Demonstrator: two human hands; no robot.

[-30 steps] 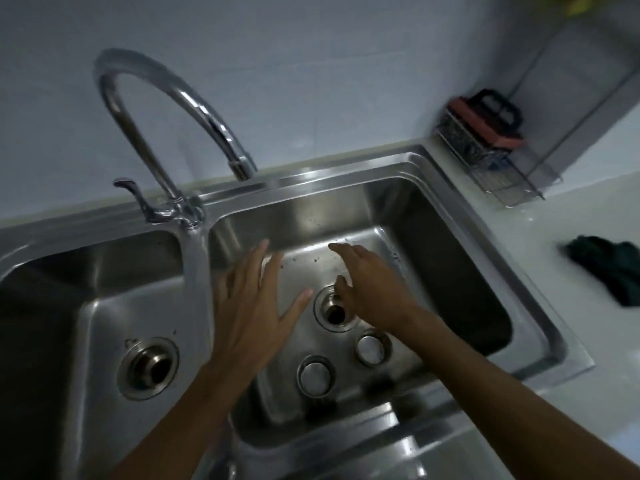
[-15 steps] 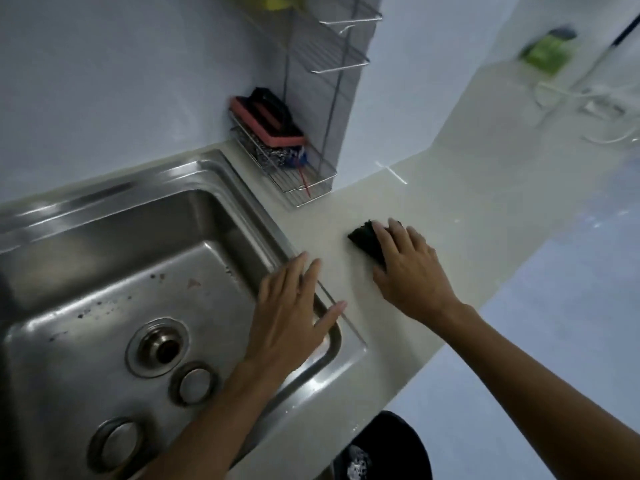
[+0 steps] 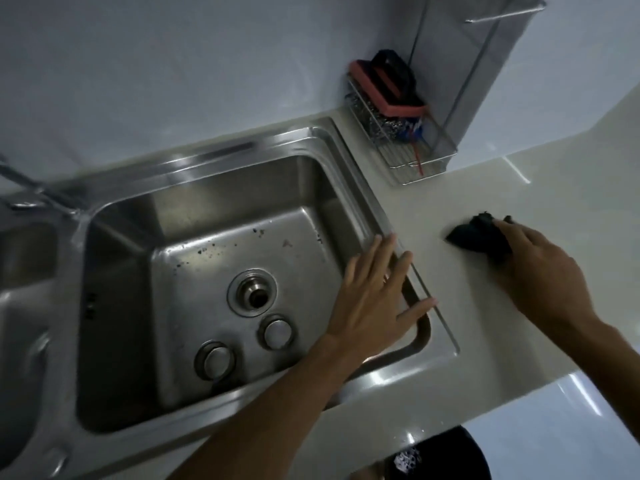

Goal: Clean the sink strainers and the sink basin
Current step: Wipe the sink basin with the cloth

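Note:
The steel right sink basin [image 3: 194, 233] has dark specks on its floor and an open drain [image 3: 252, 293]. Two round metal strainers lie on the basin floor in front of the drain: one strainer [image 3: 277, 332] and a second strainer [image 3: 215, 360]. My left hand [image 3: 374, 296] hovers with fingers spread over the basin's right rim. To the right, on the pale counter [image 3: 467, 306], my right hand [image 3: 540, 271] is closed on a dark green scouring cloth [image 3: 478, 235].
A wire caddy [image 3: 401, 133] with a red-edged brush and steel wool stands at the back wall beside a tall wire rack [image 3: 485, 64]. The faucet base [image 3: 38, 195] and part of the left basin [image 3: 24, 271] show at the left edge.
My view swung from the faucet toward the counter. My right hand left the drain and took hold of the dark cloth on the counter. My left hand shifted to the basin's right rim.

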